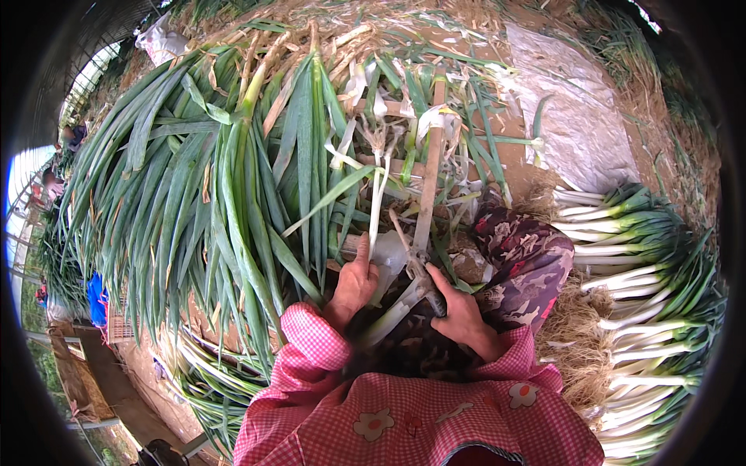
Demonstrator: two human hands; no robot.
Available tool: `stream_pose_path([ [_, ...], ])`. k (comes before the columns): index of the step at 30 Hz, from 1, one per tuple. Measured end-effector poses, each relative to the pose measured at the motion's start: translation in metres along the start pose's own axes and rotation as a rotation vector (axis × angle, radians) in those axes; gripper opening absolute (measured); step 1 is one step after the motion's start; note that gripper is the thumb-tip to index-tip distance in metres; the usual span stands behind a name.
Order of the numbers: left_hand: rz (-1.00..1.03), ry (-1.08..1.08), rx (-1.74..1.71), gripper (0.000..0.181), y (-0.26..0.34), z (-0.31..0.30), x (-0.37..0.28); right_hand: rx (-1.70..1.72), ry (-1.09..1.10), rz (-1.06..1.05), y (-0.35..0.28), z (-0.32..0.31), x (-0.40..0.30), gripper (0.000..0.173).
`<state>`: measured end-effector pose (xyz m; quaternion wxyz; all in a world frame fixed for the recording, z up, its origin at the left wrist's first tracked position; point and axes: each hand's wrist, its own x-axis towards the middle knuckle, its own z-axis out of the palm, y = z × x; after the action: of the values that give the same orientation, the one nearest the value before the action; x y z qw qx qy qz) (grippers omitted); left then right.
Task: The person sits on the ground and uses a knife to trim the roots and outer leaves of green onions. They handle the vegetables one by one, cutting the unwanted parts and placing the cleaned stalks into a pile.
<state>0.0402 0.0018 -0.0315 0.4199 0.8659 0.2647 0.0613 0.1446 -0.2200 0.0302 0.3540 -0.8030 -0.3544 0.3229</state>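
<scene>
My left hand (356, 286) is by the lower end of a thin white leek-like onion stalk (377, 215), its index finger extended along it; whether it grips the stalk cannot be told. In my right hand (463, 314) is the dark handle of a small tool (421, 274), whose pale prong points up and away. Under the tool lies a thick white stalk or peeled leaf (396, 313), slanting over my lap. Just beyond my hands stands a wooden strip (432, 169) of a frame, with peeled skins and leaves hanging about it.
A large heap of long green onions (192, 175) fills the left. Cleaned onions with white stems (635, 279) and roots lie in rows at the right, below a pale plastic sheet (571, 105). More onions (215, 378) lie at lower left. People are far off at the left edge.
</scene>
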Motion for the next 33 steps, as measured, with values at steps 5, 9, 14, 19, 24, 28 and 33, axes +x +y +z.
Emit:
stream_pose_path([
  [5, 0.01, 0.038, -0.001, 0.07, 0.0, -0.005, -0.011, -0.034, 0.049, -0.112, 0.006, 0.006, 0.019, 0.096],
  [9, 0.02, 0.041, -0.016, 0.07, -0.001, -0.009, -0.019, -0.072, 0.0, 0.065, -0.009, -0.009, 0.054, 0.097],
  [14, 0.01, 0.038, -0.028, 0.072, -0.001, -0.013, -0.02, -0.169, 0.029, 0.004, -0.013, -0.01, 0.083, 0.1],
  [19, -0.028, -0.006, 0.088, 0.075, -0.011, -0.009, -0.021, -0.143, -0.022, -0.03, 0.004, -0.01, 0.074, 0.097],
  [24, -0.16, -0.05, -0.438, 0.058, 0.005, -0.038, -0.043, -0.178, 0.202, -0.019, 0.032, 0.014, 0.101, 0.093],
  [28, 0.301, 0.003, -0.157, 0.026, -0.005, -0.07, -0.039, -0.338, 0.133, -0.088, 0.021, 0.015, 0.094, 0.099],
  [33, -0.217, -0.259, -0.618, 0.021, 0.084, -0.134, -0.072, -0.462, 0.46, -0.638, -0.039, -0.013, 0.122, 0.12],
])
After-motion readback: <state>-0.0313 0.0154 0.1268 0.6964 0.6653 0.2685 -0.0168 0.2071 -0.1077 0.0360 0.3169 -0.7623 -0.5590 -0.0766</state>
